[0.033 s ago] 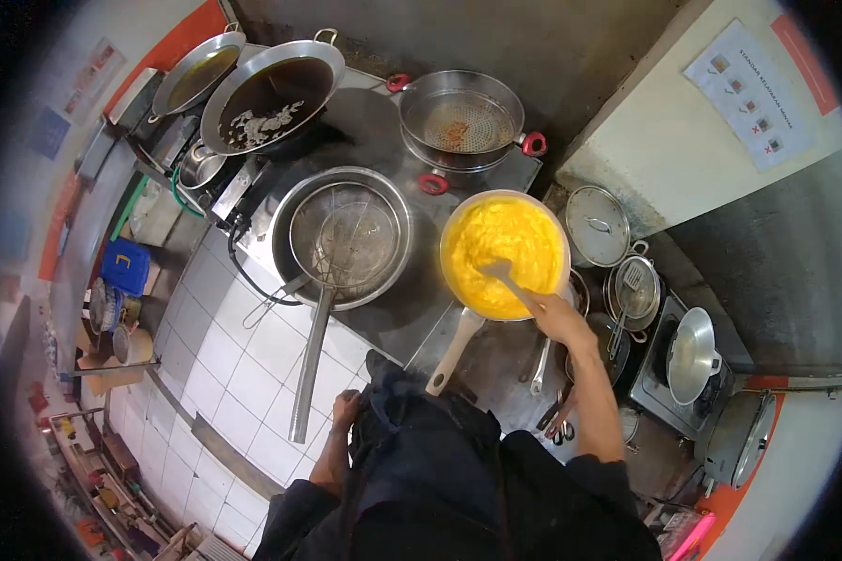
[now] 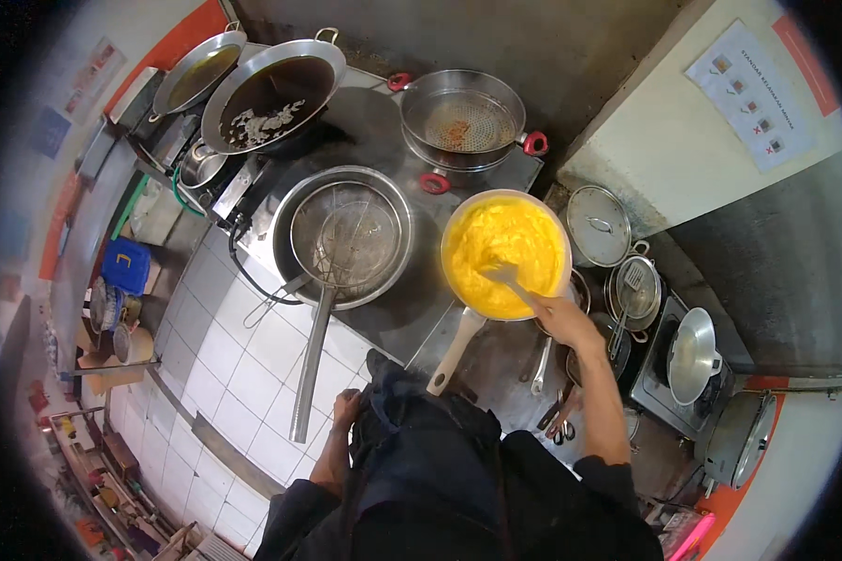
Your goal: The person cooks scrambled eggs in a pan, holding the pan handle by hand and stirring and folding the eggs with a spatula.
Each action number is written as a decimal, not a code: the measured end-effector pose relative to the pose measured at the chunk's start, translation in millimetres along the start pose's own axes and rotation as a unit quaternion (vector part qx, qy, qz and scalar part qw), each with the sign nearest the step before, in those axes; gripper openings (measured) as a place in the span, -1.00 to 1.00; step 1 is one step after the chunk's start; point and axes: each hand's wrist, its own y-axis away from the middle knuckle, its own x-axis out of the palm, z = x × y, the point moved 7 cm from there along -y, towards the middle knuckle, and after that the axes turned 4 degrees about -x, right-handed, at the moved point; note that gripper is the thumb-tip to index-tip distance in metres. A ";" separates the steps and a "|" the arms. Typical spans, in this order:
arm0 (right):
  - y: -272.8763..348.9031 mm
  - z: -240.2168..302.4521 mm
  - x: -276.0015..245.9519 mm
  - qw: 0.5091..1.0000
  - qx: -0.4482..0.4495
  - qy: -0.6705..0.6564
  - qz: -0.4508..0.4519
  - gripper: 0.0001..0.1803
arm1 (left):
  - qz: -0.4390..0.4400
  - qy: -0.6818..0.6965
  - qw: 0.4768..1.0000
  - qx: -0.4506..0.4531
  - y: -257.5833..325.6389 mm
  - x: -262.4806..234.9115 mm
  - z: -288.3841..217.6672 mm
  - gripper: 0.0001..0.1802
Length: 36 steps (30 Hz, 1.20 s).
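My right hand is closed around the handle of a grey spatula. The blade sits in a soft, lumpy yellow mixture that looks like scrambled egg. This fills a pale frying pan, whose beige handle points toward me and is held by neither hand. Down by my left hip, my left hand rests against the dark clothing; its fingers are too hidden to read. Left of the pan, a long-handled wire strainer lies across a metal pot.
Two wide pans of dark oil and yellowish oil stand at the far left. A steamer tray with red handles is behind the pan. Lids, a ladle and a wok on a stove crowd the right.
My right hand and the spatula have shifted very slightly right and toward me within the yellow mixture. My left hand has stayed in place.
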 end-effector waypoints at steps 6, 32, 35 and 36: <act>-4.2 -8.0 -13.2 0.996 0.059 0.010 -0.073 -0.55 | 0.020 0.031 0.999 -0.011 2.1 5.2 -6.2 -0.63; 47.0 -4.2 -36.6 0.994 0.107 0.033 0.019 -0.58 | 0.011 0.023 1.000 0.017 -6.4 9.2 3.1 -0.60; 36.8 -16.1 -39.1 0.991 0.135 0.010 -0.002 -0.57 | 0.027 0.010 1.000 -0.008 -0.7 6.8 -3.6 -0.61; 29.6 -17.3 -36.5 0.992 0.122 0.021 -0.039 -0.57 | 0.030 0.008 1.000 -0.005 -0.1 5.7 -4.8 -0.61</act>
